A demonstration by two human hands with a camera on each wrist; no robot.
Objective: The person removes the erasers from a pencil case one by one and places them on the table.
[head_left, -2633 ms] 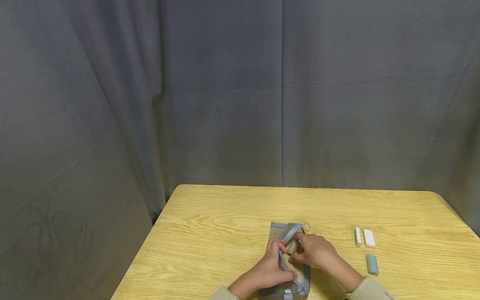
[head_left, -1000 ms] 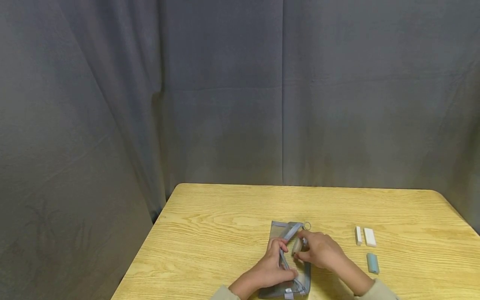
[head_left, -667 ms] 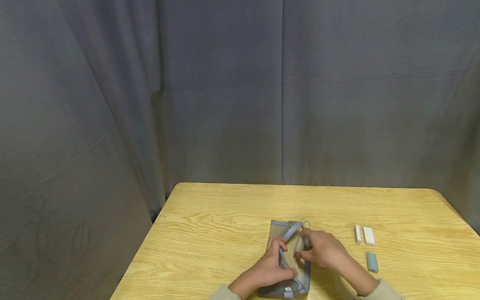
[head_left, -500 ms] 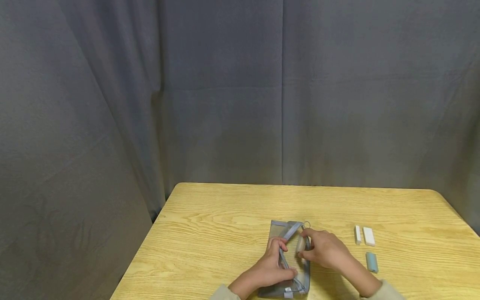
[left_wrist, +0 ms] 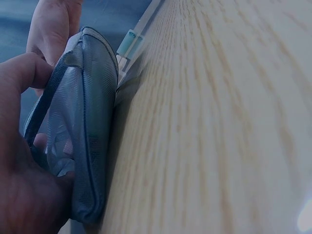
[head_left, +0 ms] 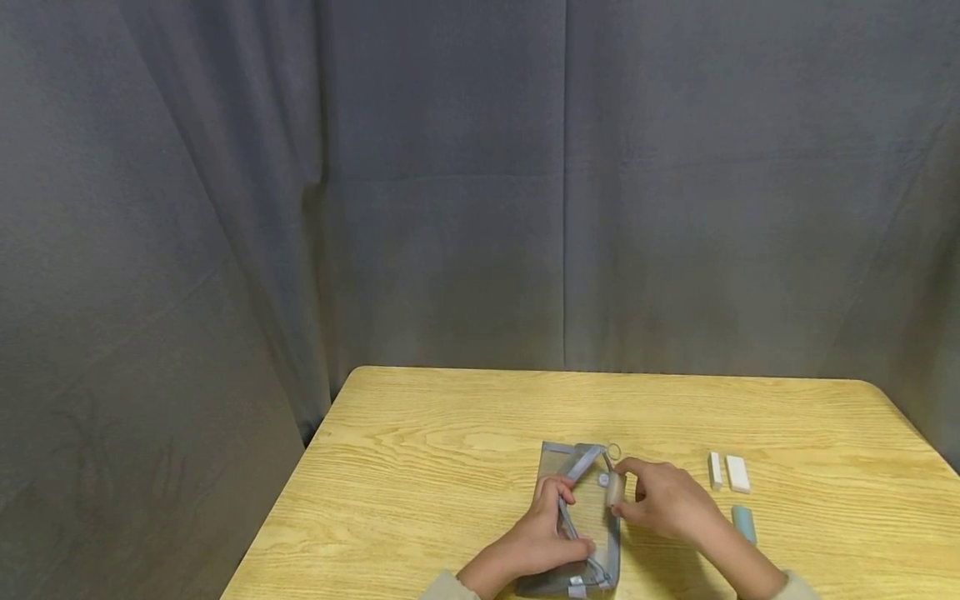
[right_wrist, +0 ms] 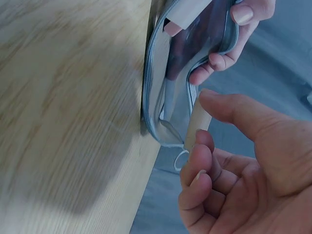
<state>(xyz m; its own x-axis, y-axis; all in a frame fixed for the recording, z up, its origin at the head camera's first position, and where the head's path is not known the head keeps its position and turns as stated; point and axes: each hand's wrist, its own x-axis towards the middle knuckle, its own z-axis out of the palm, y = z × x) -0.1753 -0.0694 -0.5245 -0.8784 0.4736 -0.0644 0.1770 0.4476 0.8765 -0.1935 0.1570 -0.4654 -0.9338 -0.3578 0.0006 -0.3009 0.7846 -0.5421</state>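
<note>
A grey-blue mesh zip pouch (head_left: 558,460) lies on the table with its zip undone. My left hand (head_left: 536,537) grips the edge of its opening, thumb and fingers spread along the zip. At the pouch's right rim, my right hand (head_left: 667,500) pinches a pale eraser (head_left: 615,492) between thumb and fingers. The right wrist view shows this eraser (right_wrist: 197,126) just outside the mouth, by the pull ring (right_wrist: 181,160). Another pale block (right_wrist: 189,12) with a pink end sits in the pouch, cut off by the frame.
On the wooden table (head_left: 450,433), right of the pouch, lie a narrow white block (head_left: 715,471) and a wider white block (head_left: 738,474). A blue block (head_left: 743,522) lies nearer, partly behind my right forearm. Grey curtains (head_left: 450,208) hang behind.
From inside the pouch's opening, my right hand has moved right with the eraser, to the pouch's right rim. My left hand has stayed in place on the pouch.
</note>
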